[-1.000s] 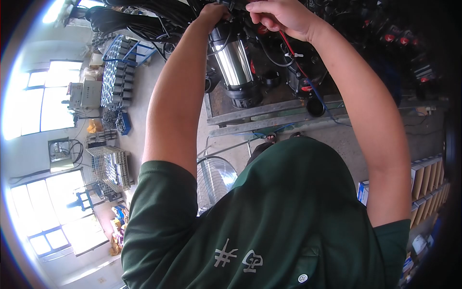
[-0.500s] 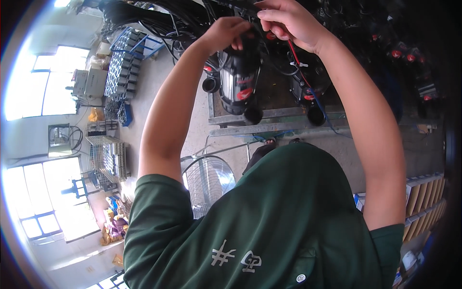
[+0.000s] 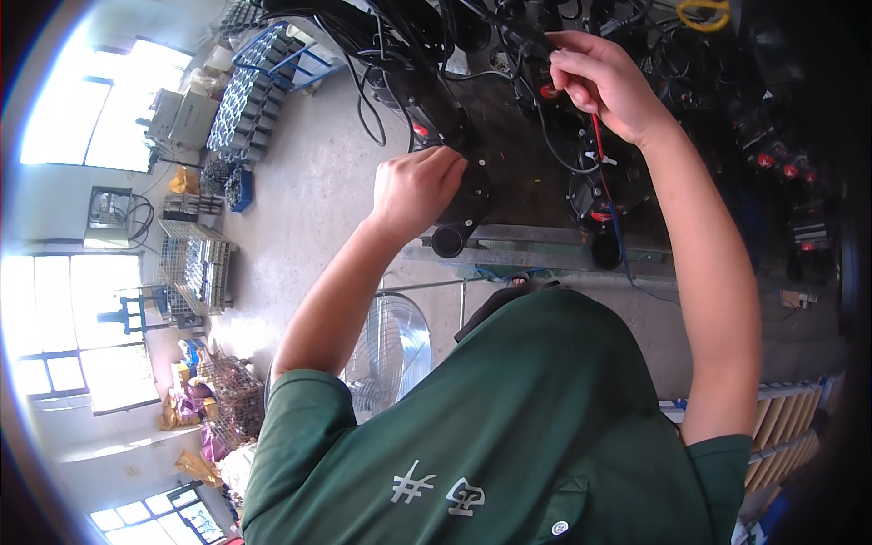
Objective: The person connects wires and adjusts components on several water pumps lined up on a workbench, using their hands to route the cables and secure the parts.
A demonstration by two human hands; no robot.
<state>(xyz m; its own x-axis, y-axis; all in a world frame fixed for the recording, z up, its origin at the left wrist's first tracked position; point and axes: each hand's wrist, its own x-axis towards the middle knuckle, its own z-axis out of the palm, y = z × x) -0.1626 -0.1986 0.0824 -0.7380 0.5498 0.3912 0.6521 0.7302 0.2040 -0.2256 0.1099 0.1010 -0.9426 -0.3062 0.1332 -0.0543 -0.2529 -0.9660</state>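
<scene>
My left hand [image 3: 420,188] is closed in a fist over the top of a black submersible pump [image 3: 474,193]. What its fingers grip is hidden, though it sits right on the pump. The pump's round outlet [image 3: 447,242] faces me. Farther right and higher, my right hand [image 3: 607,84] pinches its thumb and fingers together beside dark cables. A thin red lead [image 3: 597,138] comes out below this hand and runs down as a blue wire [image 3: 620,238]. Beneath it stands another black pump [image 3: 595,193] with a red label and a round outlet.
A third pump [image 3: 420,102] stands beyond my left hand under bundled black cables [image 3: 400,36]. A metal bench edge [image 3: 536,238] runs in front of me. Below, a large fan [image 3: 391,350] stands on the floor. More pumps fill the dark right side; wire cages and metal parts stand left.
My left hand has come down and nearer to me, and the pump beneath it now shows lower, its silver body hidden. My right hand stays pinched, slightly lower and farther right in view.
</scene>
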